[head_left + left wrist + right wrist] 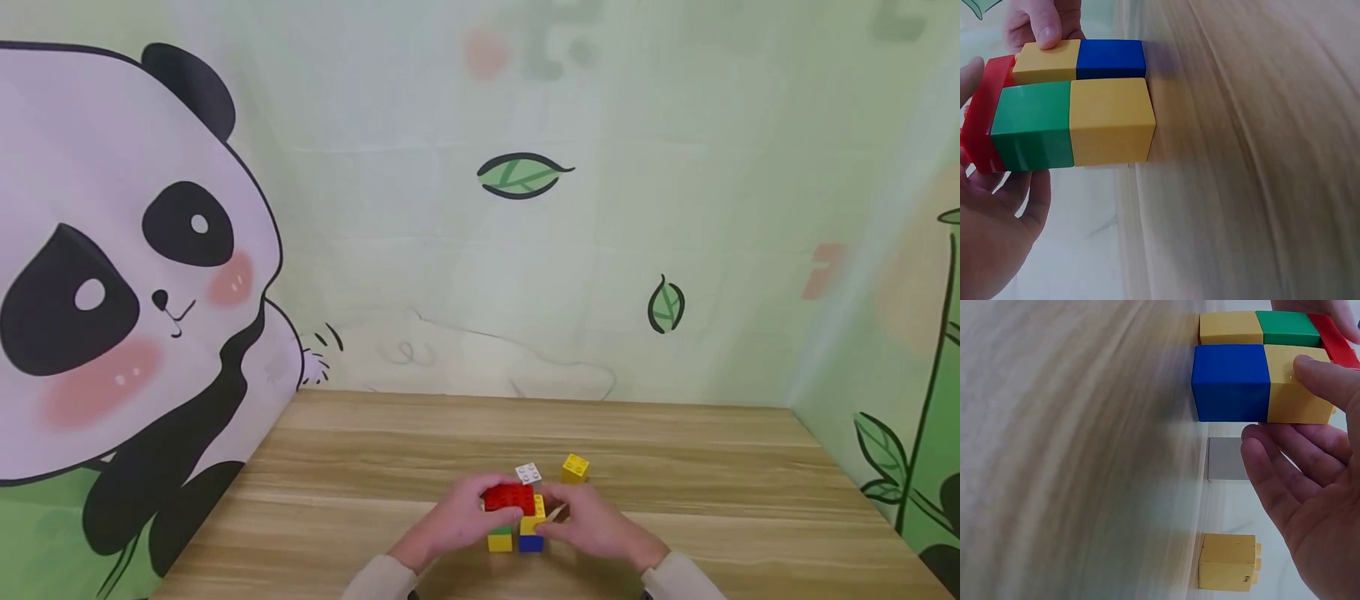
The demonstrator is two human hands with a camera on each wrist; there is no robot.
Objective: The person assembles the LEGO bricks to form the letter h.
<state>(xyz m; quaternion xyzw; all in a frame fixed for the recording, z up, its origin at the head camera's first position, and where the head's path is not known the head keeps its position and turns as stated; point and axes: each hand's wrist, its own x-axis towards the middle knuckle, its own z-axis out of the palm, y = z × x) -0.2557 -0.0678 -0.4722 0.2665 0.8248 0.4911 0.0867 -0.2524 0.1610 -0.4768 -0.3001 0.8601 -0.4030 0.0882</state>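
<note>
Two short stacks of toy building bricks stand side by side on the wooden table. One has a green brick (1034, 125) on a yellow brick (1113, 122); the other has a yellow brick (1291, 400) on a blue brick (1232, 383). A long red brick (510, 497) lies across the top of the green brick and reaches toward the yellow one. My left hand (459, 510) grips the red brick between thumb and fingers. With thumb and fingers, my right hand (596, 521) pinches the upper yellow brick of the right stack.
Just behind the stacks stands a white brick (528, 473). A loose yellow brick (575, 468) sits further to the right, studs up. The wooden table (360, 450) runs back to a printed cloth wall (375, 208) with a panda and leaves.
</note>
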